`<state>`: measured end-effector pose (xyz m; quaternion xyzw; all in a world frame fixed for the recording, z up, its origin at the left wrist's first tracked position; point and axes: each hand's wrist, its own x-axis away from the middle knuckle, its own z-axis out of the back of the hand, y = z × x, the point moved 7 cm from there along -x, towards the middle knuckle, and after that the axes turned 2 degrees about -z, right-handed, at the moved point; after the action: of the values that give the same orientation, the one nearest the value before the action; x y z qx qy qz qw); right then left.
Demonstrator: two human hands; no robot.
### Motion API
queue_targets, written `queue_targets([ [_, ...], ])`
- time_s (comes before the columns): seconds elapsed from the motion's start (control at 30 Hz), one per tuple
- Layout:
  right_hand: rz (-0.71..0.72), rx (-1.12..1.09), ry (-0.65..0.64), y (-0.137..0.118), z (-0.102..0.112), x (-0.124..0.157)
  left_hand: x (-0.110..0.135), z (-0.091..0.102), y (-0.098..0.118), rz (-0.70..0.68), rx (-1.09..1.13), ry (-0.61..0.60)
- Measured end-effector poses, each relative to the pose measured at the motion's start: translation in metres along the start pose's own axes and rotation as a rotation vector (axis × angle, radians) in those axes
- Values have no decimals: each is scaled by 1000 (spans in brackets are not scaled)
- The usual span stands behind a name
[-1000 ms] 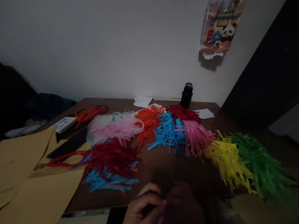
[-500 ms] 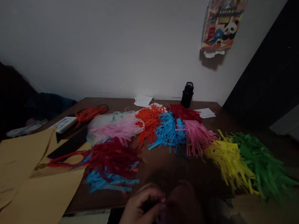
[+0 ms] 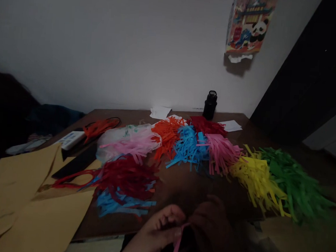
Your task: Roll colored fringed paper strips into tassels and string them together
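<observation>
At the table's near edge my left hand (image 3: 162, 231) pinches a narrow pink paper strip (image 3: 176, 249) between thumb and curled fingers. My right hand (image 3: 211, 225) is close beside it, dark and in shadow; its fingers are bent toward the strip's upper end and seem to hold it. The strip hangs down below the left thumb. Beyond my hands lie fringed paper bundles: dark red (image 3: 128, 177), blue (image 3: 189, 146), pink (image 3: 222, 151), orange (image 3: 169, 132), yellow (image 3: 258, 178) and green (image 3: 296, 185).
Red-handled scissors (image 3: 75, 177) rest on brown paper sheets (image 3: 36, 205) at left, near a black flat strip (image 3: 77, 162) and a white box (image 3: 71, 138). A clear plastic bag (image 3: 112, 139) lies mid-table. A black bottle (image 3: 210, 106) stands by the wall under a hanging panda-print bag (image 3: 248, 30).
Both hands have shifted slightly, and more of the pink strip shows, hanging below the left thumb. The things on the table have stayed put.
</observation>
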<state>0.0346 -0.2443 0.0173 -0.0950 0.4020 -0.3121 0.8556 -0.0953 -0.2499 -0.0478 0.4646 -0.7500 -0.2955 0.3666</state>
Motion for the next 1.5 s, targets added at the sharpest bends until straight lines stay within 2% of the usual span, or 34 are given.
queue_targets([
  [0.1, 94, 9, -69, -5, 3, -3, -1, -6, -10, 126, 139, -93],
  [0.17, 111, -2, -129, -6, 1, -4, -4, -4, -11, 119, 82, -112],
  [0.23, 94, 36, -209, -5, -4, -4, -6, 2, -3, 15, -171, -84],
  [0.3, 78, 121, -287, -4, -9, -5, -6, 5, 13, -152, -575, -20],
  [0.4, 52, 223, -357, -1, -12, -7, -2, -11, 33, -362, -1133, -10],
  [0.47, -14, 167, -373, 4, -11, -8, 0, -23, 37, -412, -1289, -79],
  [0.53, -94, 7, -403, 12, -10, -5, 1, -27, 34, -346, -1227, -132],
  [0.63, -151, -209, -397, 20, -5, -2, 0, -19, 16, -83, -826, -163],
  [0.7, -91, -206, -279, 19, 7, -4, 0, -11, 2, 56, -547, -115],
  [0.77, 41, -99, -156, 9, 18, -6, -1, -3, -7, 100, -368, -23],
  [0.87, 195, 90, -85, -9, 22, -5, 0, 3, -13, 86, -239, 79],
  [0.93, 220, 145, -53, -16, 21, -4, -1, 0, -11, 42, -219, 63],
  [1.1, 188, 63, -11, -13, 19, -4, -2, -7, 2, -104, -315, -47],
  [1.27, 149, -62, 36, -5, 12, 4, -3, -1, 3, -184, -378, -8],
  [1.37, 64, -182, 98, 3, 4, 12, -2, 0, 1, -237, -417, 21],
  [1.5, -35, -268, 129, 8, -7, 19, -2, 9, -6, -241, -443, 108],
])
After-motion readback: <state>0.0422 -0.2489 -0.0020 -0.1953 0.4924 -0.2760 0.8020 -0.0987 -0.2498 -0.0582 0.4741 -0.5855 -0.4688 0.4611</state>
